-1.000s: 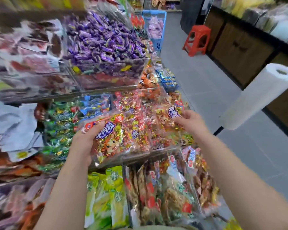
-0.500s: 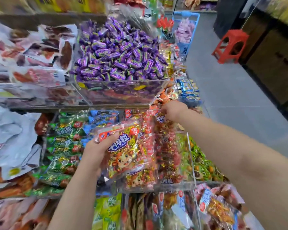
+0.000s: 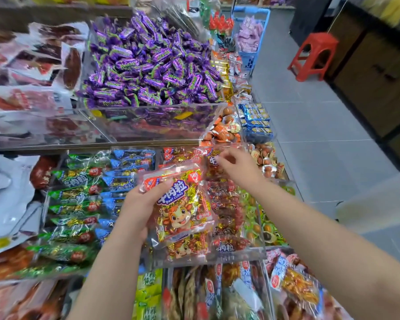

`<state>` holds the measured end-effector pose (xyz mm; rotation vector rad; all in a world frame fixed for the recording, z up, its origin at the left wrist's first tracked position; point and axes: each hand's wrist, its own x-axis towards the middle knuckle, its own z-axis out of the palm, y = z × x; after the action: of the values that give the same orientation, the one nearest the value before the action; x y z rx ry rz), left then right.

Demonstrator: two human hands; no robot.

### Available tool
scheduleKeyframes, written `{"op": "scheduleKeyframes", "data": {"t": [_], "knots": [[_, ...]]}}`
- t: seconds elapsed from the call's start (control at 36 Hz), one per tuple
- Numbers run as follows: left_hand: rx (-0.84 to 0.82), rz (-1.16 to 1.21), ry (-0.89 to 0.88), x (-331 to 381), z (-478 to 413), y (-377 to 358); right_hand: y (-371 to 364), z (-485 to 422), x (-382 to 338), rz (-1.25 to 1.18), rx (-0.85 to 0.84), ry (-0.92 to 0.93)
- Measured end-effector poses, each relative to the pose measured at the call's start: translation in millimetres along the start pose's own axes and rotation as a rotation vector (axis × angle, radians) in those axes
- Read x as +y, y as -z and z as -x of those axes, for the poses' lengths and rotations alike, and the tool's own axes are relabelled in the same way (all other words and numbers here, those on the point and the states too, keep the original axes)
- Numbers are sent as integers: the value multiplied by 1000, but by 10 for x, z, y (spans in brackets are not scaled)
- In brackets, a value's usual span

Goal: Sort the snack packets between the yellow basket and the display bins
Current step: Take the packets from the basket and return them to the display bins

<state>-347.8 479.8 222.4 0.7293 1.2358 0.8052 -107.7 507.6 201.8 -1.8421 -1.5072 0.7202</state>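
**Item 1.** Heap of purple foil-wrapped candies (image 3: 148, 65), upper shelf. Not part of this task.

**Item 2.** Clear acrylic display bin (image 3: 252, 252), middle shelf, holding rows of red foil snack packets (image 3: 224, 199). Yellow basket: not in view.

**Item 3.** Clear-fronted red-and-gold beef-cube packet (image 3: 180, 211) with a cartoon ox, held upright over the bin's front left.

**Item 4.** Left hand (image 3: 136, 211): grasps that packet by its left edge, thumb across the face.

**Item 5.** Right hand (image 3: 237, 166): at the bin's back, fingers curled beside a packet top. Whether it pinches anything cannot be told.

**Step, judged:** stocking this bin, with the held packet awaiting a slot.

**Next, judged:** part the row, then slide the packet in upright.

**Change:** half a second ago the right hand was a closed fist higher up, at the shelf edge. It now sits lower and looser. The left hand's grip is unchanged.
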Motion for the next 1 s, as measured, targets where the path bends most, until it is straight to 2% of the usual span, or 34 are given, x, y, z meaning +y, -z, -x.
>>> {"op": "scheduleKeyframes", "data": {"t": [0.03,0.08,0.14,0.19,0.31,0.42,0.53,0.58,0.61,0.67,0.78,0.83,1.0], "knots": [[3,-4,-4,1,1,-7,21,105,-89,-161,-41,-82],[9,-1,-11,-6,3,-30,29,329,-208,-326,-231,-173],[7,-2,-6,-30,0,-68,-25,535,-252,-364,-413,-184],[-6,-24,-13,-55,3,-113,-97,681,-267,-315,-450,-182],[5,-76,-16,-89,22,-187,-115,813,-228,-388,-393,-246],[81,-52,-3,-113,11,-158,168,808,-156,-364,-300,-252],[131,7,11,-130,-27,-22,420,654,28,-264,45,-329],[144,17,23,-129,-20,29,446,535,102,-115,204,-348],[143,23,26,-124,-11,40,424,473,117,-22,232,-342],[133,28,25,-130,-15,54,319,359,124,50,227,-311],[114,17,21,-142,-20,77,2,230,117,19,177,-247],[103,19,15,-141,-15,102,-123,187,138,39,203,-253],[103,20,22,-139,0,183,-282,117,217,408,216,-150]]}}
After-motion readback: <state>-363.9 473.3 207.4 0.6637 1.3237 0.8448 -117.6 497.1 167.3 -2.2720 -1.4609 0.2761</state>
